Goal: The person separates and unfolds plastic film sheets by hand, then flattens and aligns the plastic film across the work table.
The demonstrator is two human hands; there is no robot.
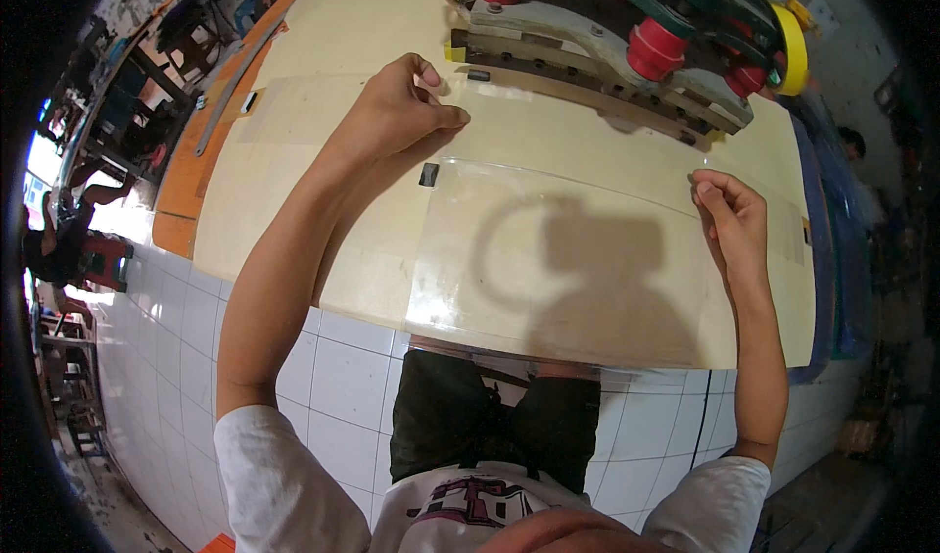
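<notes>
My left hand (401,107) is over the pale cream board (333,34), near the left end of the press's long bar. Its thumb stretches to the right and its curled forefinger stands apart from it, with nothing visible between them. A clear plastic sheet (470,259) lies flat at the near side of the board, and a small dark block (429,175) sits at its far left corner. By the sheet's far right corner, my right hand (736,215) has thumb and forefinger pinched together. Whatever they grip, perhaps a film edge, is too thin to make out.
A green press (676,19) with red cylinders and a yellow wheel (789,49) stands at the back right, its bar (587,88) low over the board. A metal strip (230,88) lies on the orange tabletop (176,198). Left, a red stool (105,262) stands on white tiles.
</notes>
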